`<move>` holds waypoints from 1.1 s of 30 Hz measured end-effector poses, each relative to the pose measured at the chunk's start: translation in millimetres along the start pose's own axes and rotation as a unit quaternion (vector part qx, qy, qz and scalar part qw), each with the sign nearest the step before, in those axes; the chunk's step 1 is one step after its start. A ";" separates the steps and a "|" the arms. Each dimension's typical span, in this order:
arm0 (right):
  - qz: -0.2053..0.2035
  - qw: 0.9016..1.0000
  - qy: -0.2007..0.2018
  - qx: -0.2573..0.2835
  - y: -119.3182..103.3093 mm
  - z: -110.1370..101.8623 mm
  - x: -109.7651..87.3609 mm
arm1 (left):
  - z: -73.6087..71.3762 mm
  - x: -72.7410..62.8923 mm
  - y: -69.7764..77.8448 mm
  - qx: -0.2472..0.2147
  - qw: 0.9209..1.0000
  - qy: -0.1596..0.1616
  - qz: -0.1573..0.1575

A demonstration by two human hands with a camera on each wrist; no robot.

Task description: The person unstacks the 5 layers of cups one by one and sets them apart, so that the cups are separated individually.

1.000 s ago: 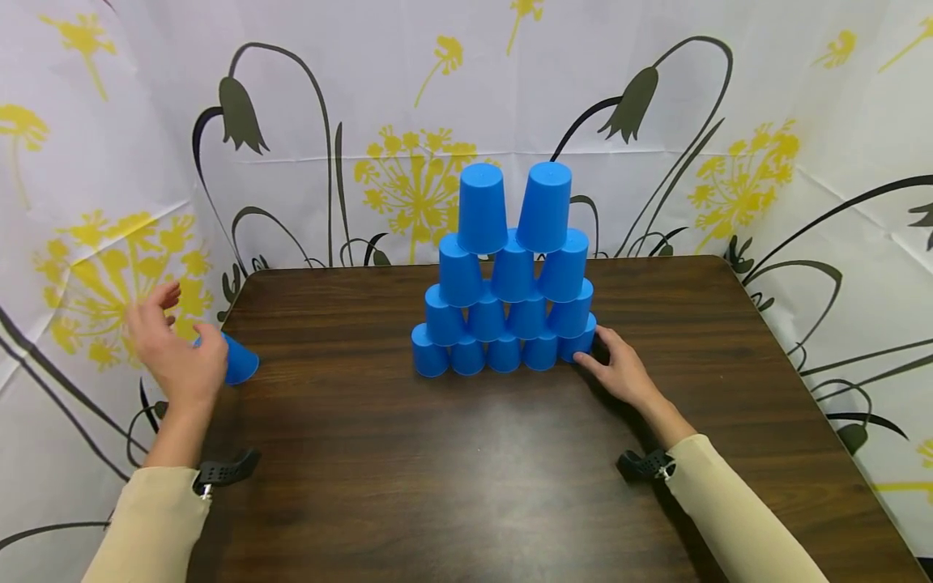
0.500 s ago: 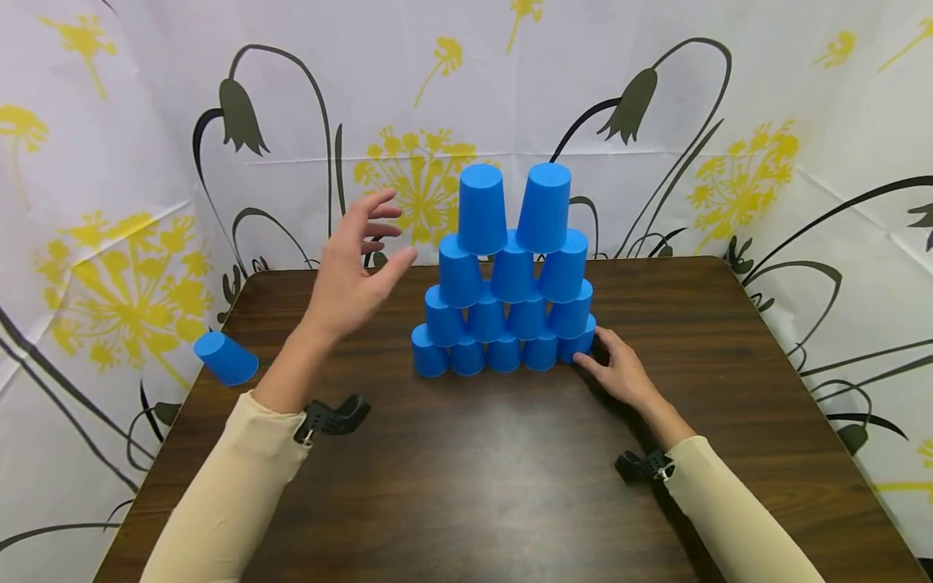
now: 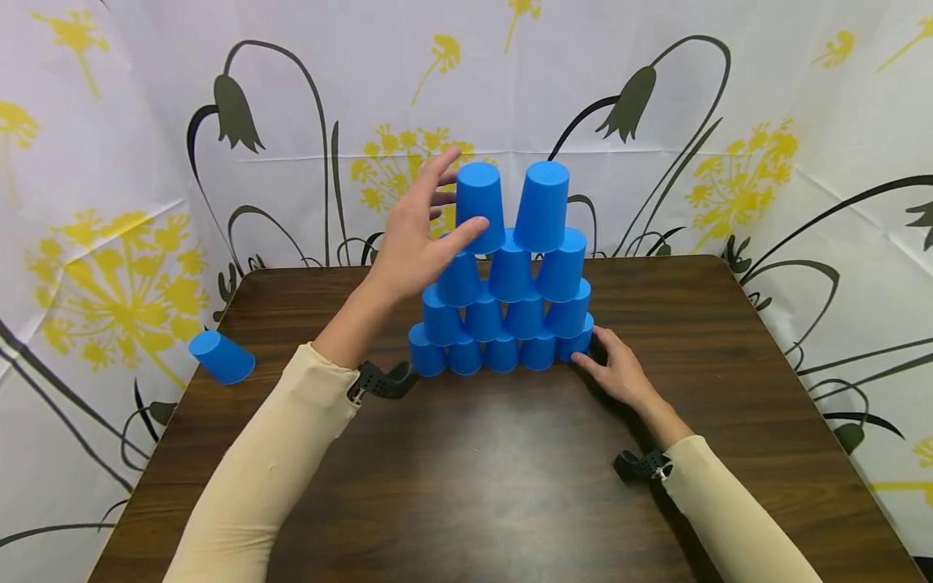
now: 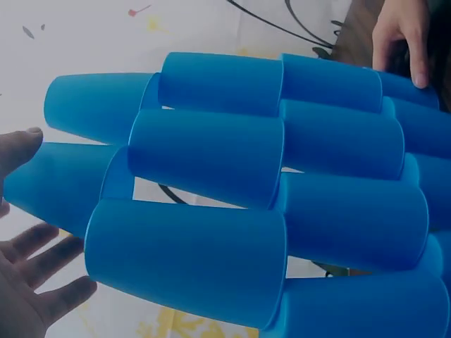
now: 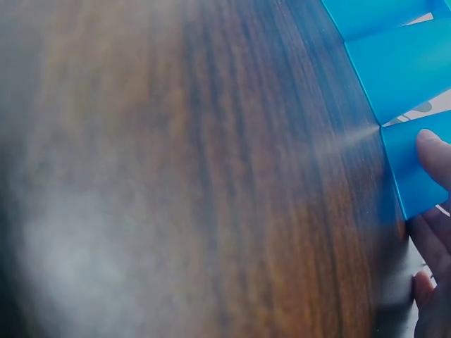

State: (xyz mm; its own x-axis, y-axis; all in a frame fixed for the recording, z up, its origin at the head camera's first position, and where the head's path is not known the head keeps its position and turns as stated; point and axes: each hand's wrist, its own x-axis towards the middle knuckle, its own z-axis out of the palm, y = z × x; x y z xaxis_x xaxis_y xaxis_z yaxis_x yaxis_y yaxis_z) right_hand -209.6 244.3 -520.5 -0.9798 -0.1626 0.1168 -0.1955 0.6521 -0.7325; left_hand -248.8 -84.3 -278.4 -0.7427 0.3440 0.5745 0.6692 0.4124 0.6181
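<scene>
A pyramid of upside-down blue plastic cups (image 3: 510, 271) stands on the table in several rows, with two cups on top. My left hand (image 3: 411, 231) is at the top left cup (image 3: 479, 190), its thumb in front and its fingers spread on the left side. In the left wrist view, the fingers (image 4: 42, 264) lie spread beside this cup (image 4: 67, 179); whether they touch it is unclear. My right hand (image 3: 619, 368) holds the bottom row's right-end cup (image 3: 576, 344). The right wrist view shows its thumb (image 5: 433, 155) against that cup (image 5: 416, 165), other fingers partly hidden.
A single blue cup (image 3: 222, 358) lies tilted at the left edge of the brown wooden table (image 3: 481, 470). The second top cup (image 3: 543, 206) stands close right of the left hand. A flower-printed white curtain (image 3: 291, 186) hangs behind the table.
My left hand has moved right from beside the tilted cup at the table's left edge to the top left cup of the pyramid. The right hand has stayed in place.
</scene>
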 end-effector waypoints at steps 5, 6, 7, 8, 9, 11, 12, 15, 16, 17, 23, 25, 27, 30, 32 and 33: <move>0.001 1.000 0.001 0.003 1.1 0.7 1.0 | 4.0 2.3 -1.0 -0.001 1.000 -0.002 -0.004; 0.000 1.000 0.001 0.004 1.3 0.8 1.2 | 4.4 2.5 -1.2 -0.001 1.000 -0.001 -0.003; -0.001 1.000 0.001 0.004 1.2 0.9 1.3 | 4.7 2.5 -1.4 -0.001 1.000 0.001 -0.002; -0.002 1.000 0.001 0.005 1.0 1.0 1.5 | 4.8 2.5 -1.7 -0.002 1.000 0.003 -0.002; -0.004 1.000 0.002 0.004 0.9 1.0 1.5 | 4.8 2.4 -1.9 -0.003 1.000 0.005 -0.002; -0.007 1.000 0.002 0.004 0.3 0.8 1.3 | 4.8 2.3 -2.1 -0.006 1.000 0.008 -0.004; -0.008 1.000 0.003 0.004 0.1 0.6 1.1 | 4.6 2.1 -2.2 -0.009 1.000 0.010 -0.005; -0.011 1.000 0.004 0.003 -0.4 0.0 0.2 | 2.6 0.7 -1.7 -0.018 1.000 0.020 -0.011; -0.011 1.000 0.004 0.002 -0.5 -0.1 0.0 | 1.2 -0.4 -1.1 -0.023 0.999 0.026 -0.014; -0.013 1.000 0.004 0.002 -0.2 -0.1 -0.1 | -0.6 -1.8 -1.0 -0.027 0.999 0.035 -0.014; -0.017 1.000 0.004 0.002 0.4 1.3 -0.3 | -22.4 -24.8 -5.8 0.015 0.989 0.148 0.014; -0.013 1.000 0.004 0.002 0.3 1.5 -0.8 | -33.4 -38.8 -10.6 0.049 0.980 0.194 -0.001; -0.012 1.000 0.004 0.002 0.6 1.2 -1.4 | -45.6 -54.9 -19.2 0.081 0.970 0.229 -0.031; -0.007 1.000 0.006 -0.002 1.8 0.6 -1.3 | -64.5 -82.3 -39.6 0.114 0.954 0.259 -0.096; -0.009 1.000 0.006 -0.005 2.5 0.2 -0.4 | -75.8 -102.5 -57.4 0.141 0.943 0.266 -0.143; -0.009 1.000 0.006 -0.006 3.1 0.1 0.0 | -80.7 -112.9 -66.6 0.153 0.937 0.265 -0.167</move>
State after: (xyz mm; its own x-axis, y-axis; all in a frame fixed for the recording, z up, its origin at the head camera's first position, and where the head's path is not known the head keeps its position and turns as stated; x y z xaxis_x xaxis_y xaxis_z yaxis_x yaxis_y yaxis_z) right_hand -210.1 246.3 -522.8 -0.9767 -0.1648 0.1375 -0.2127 0.6577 -0.7227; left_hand -207.5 -218.7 -341.1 -0.7379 -0.2816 0.6134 0.3032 0.6736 0.6740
